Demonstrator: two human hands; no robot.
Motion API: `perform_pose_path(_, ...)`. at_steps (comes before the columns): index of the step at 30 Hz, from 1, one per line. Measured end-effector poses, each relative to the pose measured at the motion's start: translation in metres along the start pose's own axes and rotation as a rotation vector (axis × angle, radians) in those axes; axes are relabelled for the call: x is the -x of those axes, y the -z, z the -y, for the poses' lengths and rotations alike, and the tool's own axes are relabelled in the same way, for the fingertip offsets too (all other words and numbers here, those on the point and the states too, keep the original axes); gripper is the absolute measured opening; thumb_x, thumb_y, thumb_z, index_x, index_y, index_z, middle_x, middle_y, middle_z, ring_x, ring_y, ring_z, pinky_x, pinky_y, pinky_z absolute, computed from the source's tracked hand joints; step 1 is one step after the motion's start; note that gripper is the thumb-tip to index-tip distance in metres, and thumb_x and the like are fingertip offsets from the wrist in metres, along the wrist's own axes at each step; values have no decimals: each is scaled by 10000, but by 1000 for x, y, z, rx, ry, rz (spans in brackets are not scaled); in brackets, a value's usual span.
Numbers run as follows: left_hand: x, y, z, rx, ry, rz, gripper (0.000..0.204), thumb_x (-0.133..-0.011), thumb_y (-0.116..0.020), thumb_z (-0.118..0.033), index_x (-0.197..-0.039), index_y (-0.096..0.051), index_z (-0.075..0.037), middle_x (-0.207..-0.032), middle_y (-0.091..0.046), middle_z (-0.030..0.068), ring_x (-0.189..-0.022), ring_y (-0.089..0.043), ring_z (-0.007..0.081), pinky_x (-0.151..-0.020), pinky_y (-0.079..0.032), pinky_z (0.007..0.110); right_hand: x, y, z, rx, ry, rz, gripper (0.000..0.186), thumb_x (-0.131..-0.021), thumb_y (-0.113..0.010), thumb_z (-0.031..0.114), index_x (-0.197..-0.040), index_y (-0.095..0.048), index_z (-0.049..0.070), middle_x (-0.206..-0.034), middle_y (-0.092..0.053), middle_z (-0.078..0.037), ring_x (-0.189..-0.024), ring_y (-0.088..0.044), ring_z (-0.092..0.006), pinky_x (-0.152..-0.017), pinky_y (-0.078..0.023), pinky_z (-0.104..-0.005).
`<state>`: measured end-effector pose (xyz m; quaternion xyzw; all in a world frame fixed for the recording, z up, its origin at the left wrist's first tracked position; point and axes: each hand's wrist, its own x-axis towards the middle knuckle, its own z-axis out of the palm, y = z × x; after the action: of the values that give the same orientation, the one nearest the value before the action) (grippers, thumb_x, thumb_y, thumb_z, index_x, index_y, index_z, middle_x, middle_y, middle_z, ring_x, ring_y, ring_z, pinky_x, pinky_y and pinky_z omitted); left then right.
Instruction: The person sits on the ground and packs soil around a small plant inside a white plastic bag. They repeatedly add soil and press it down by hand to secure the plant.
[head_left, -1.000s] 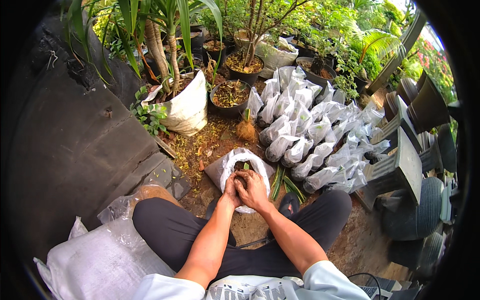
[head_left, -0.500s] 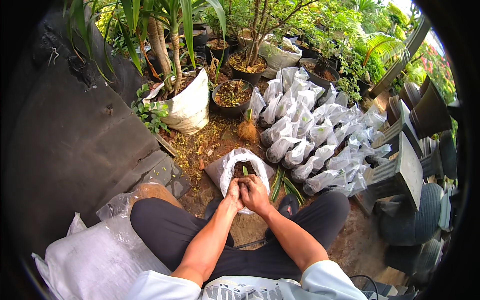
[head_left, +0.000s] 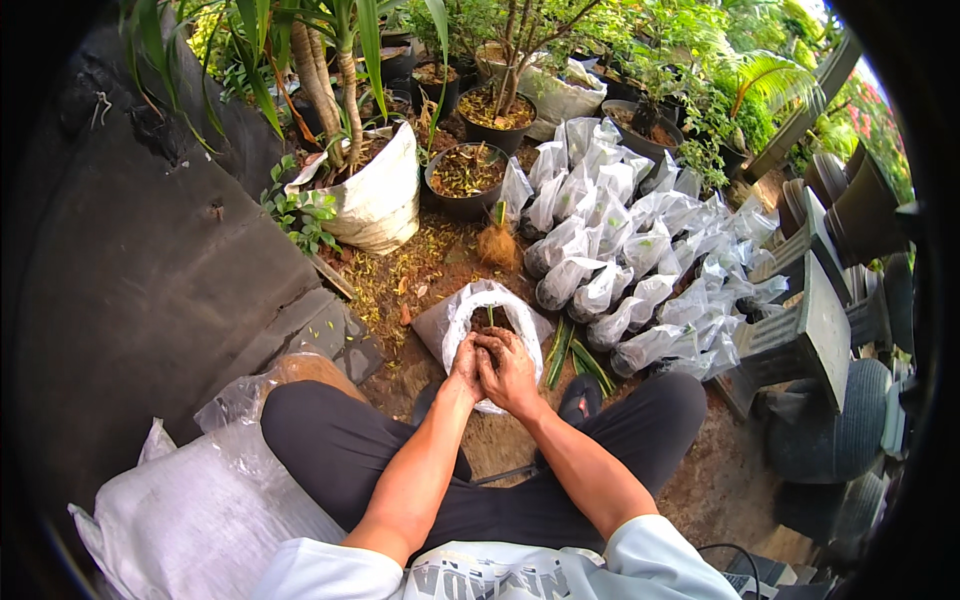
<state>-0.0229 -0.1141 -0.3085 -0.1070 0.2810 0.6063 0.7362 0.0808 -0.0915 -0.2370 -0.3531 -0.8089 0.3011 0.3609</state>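
Note:
A white sack with its mouth rolled open stands between my feet. Dark brown soil shows inside it, with a small green leaf cutting upright in the soil. At the near rim, my left hand and my right hand are pressed together, fingers curled and dirty with soil. Whatever lies between the palms is hidden. Several long green leaf pieces lie on the ground just right of the sack.
Rows of clear plastic bags with dark bases stand to the right. Stacked planters line the right edge. Potted plants stand behind, near a brown fibrous root ball. A full white sack lies at my left knee.
My joined hands have shifted slightly at the sack's near rim, the right fingers spreading over the left. More of the cutting shows upright above them. The view has moved a little.

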Motion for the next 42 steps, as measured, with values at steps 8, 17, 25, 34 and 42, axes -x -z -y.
perform_pose_path(8,-3,-2,1,-148,-11,-244,430,-1008,-309,-402,-1056,-619,-108,-1000,-672,76,-904,-651,232,-849,-538,390,0,-6,-7,-43,-38,-39,148,-857,-592,96,-939,-687,18,-976,-679,-171,-954,-636,-366,-856,-507,-431)
perform_pose_path(17,10,-32,5,-34,-113,-172,311,-977,-476,-370,-1060,-633,-114,-1053,-667,73,-963,-639,222,-877,-517,368,-3,-7,-6,-80,-215,-167,202,-872,-586,90,-1029,-661,-13,-998,-678,-197,-981,-647,-356,-927,-476,-441)
perform_pose_path(25,1,-1,3,3,-123,-60,322,-992,-406,-314,-1017,-639,-93,-991,-682,73,-907,-657,206,-840,-542,339,-3,-15,-12,4,76,-132,149,-811,-623,63,-951,-660,26,-969,-676,-152,-983,-634,-331,-1065,-397,-492)
perform_pose_path(34,19,-41,0,-95,30,-163,421,-960,-461,-518,-1059,-661,-160,-1064,-694,55,-969,-655,239,-835,-523,441,-4,0,-12,-433,-453,-120,292,-965,-532,141,-1188,-631,-18,-1102,-686,-168,-1021,-651,-214,-892,-493,-324)
perform_pose_path(42,12,-33,18,-108,-178,-353,235,-981,-533,-356,-991,-627,-141,-930,-656,46,-891,-630,190,-802,-529,367,8,-1,-12,-91,-156,-96,191,-936,-508,89,-1028,-650,-2,-993,-669,-198,-927,-647,-375,-825,-512,-424)
